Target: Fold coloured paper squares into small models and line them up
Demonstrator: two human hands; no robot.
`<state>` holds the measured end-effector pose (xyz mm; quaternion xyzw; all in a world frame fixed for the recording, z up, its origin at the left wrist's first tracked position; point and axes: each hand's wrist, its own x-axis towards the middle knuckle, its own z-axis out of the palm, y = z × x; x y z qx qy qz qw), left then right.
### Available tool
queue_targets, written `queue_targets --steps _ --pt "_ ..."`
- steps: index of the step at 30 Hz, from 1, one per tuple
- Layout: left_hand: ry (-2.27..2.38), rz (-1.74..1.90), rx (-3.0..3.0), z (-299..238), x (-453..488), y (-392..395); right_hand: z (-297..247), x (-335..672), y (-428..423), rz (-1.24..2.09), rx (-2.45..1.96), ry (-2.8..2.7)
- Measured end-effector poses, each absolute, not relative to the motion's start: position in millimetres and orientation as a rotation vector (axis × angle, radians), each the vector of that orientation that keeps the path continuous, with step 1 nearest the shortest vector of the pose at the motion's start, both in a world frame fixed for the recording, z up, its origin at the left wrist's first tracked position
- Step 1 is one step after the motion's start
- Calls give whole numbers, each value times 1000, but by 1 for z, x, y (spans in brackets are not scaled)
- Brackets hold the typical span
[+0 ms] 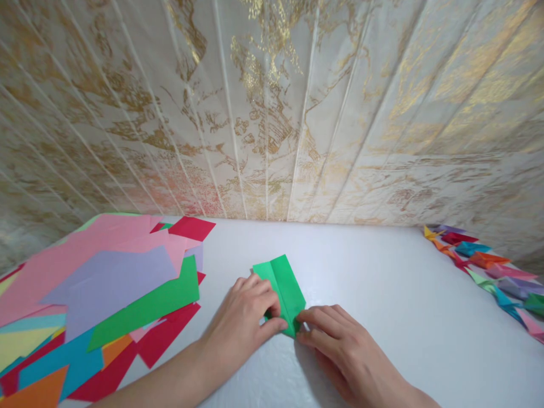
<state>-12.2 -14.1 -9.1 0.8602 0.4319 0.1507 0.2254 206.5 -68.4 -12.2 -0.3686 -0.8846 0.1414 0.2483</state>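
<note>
A green sheet of paper [290, 286] lies on the white table in front of me, with a lengthwise crease and its lower end folded toward a point. My left hand [255, 306] rests over its left side, fingers curled, thumb pressing near the bottom edge. At the lower right corner, my right hand [335, 340] pinches the paper between thumb and fingers. The left hand hides part of the sheet's left edge.
Loose coloured paper sheets [119, 277] overlap in a pile on the left. Several small folded paper figures [488, 260] line the right edge of the white table [374, 272]. Behind the table hangs a pleated curtain [272, 113] with gold patterns.
</note>
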Motion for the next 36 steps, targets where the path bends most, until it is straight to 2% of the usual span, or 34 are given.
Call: queue_targets --steps 7,36 --pt "1217 307 2416 -7 -5 -12 -13 211 -70 370 -936 -2391" --pt "1200 407 2423 -17 -5 -18 -12 205 -74 294 -1000 -2550"
